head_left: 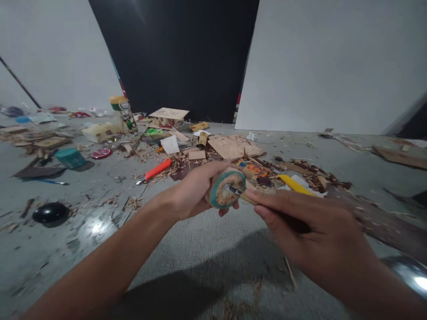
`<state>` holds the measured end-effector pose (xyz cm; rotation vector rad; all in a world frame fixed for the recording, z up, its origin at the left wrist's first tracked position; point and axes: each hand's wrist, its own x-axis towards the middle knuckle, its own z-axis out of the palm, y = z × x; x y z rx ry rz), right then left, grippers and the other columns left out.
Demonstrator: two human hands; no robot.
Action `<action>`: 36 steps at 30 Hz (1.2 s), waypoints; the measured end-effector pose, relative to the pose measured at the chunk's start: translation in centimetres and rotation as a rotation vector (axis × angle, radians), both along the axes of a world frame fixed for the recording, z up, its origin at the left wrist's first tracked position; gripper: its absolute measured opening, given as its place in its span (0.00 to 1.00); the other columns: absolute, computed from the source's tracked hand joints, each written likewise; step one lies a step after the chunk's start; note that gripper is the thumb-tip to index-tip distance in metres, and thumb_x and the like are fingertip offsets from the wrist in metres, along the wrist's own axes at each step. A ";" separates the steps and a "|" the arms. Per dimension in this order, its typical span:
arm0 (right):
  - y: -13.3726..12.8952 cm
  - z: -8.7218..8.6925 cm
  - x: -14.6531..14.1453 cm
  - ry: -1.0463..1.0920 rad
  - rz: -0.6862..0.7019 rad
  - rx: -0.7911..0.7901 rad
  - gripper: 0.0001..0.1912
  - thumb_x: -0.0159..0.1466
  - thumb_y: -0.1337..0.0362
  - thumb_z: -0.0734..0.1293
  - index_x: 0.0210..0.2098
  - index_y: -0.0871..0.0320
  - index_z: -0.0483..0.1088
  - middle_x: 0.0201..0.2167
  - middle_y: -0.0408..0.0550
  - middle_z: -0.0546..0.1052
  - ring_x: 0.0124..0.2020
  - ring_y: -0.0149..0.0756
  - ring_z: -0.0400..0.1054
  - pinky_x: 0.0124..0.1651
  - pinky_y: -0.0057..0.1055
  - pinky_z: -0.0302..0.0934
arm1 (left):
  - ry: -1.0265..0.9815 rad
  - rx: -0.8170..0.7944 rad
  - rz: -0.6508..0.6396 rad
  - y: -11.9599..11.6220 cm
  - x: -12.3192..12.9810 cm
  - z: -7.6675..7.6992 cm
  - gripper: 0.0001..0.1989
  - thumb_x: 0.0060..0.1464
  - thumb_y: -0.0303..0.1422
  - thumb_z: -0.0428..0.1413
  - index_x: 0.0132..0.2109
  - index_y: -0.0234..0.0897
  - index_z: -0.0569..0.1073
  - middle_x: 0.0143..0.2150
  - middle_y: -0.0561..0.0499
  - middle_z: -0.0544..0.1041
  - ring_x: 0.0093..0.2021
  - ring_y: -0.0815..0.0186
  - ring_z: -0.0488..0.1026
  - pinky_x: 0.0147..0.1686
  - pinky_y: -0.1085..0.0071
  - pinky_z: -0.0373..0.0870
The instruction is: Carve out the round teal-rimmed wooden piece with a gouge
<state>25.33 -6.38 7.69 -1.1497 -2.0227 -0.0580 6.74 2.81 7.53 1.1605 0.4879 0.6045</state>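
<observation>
My left hand (200,186) is wrapped around a small round wooden piece (220,202) with a teal band round its rim and a rough brown hollow facing me. In my right hand (310,222), thumb and fingers pinch the wooden handle of a carving tool (236,190). Its shiny metal end reaches into the hollow and appears to touch the brown surface; the exact tip shape is hard to make out. Both hands are raised above the grey floor, in the middle of the view.
Beyond my hands lie an orange cutter (158,170), a yellow-handled tool (295,184), a cardboard sheet (233,146) and wood shavings (303,169). Leftward are a black rounded object (50,213), a teal lid (70,158), a red lid (101,153) and a tall printed container (125,115).
</observation>
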 end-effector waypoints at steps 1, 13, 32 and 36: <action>0.0 0.0 0.0 0.003 0.000 -0.006 0.12 0.66 0.69 0.65 0.44 0.54 0.79 0.32 0.47 0.84 0.26 0.35 0.77 0.26 0.30 0.68 | -0.017 -0.010 0.009 0.0 0.0 0.0 0.20 0.63 0.40 0.44 0.42 0.29 0.75 0.33 0.43 0.75 0.29 0.65 0.71 0.22 0.72 0.67; -0.5 -0.1 -0.3 -0.050 0.026 -0.020 0.13 0.66 0.70 0.64 0.47 0.56 0.78 0.27 0.44 0.81 0.24 0.33 0.74 0.26 0.31 0.66 | -0.055 -0.051 0.021 -0.1 0.5 -0.3 0.18 0.58 0.36 0.45 0.40 0.28 0.76 0.33 0.42 0.76 0.27 0.66 0.68 0.23 0.70 0.67; -0.7 -0.2 -0.4 -0.051 0.016 -0.023 0.13 0.67 0.70 0.65 0.48 0.55 0.77 0.30 0.44 0.81 0.26 0.31 0.75 0.28 0.28 0.66 | 0.004 -0.012 0.084 0.0 0.3 0.1 0.16 0.55 0.37 0.46 0.35 0.31 0.74 0.28 0.45 0.71 0.27 0.64 0.64 0.23 0.69 0.66; -0.5 -0.2 -0.4 -0.056 0.025 -0.022 0.13 0.67 0.70 0.65 0.48 0.57 0.77 0.27 0.42 0.79 0.25 0.30 0.73 0.28 0.28 0.65 | -0.001 0.000 0.101 -0.1 0.4 0.0 0.15 0.56 0.37 0.45 0.34 0.33 0.72 0.29 0.46 0.71 0.28 0.64 0.65 0.24 0.70 0.65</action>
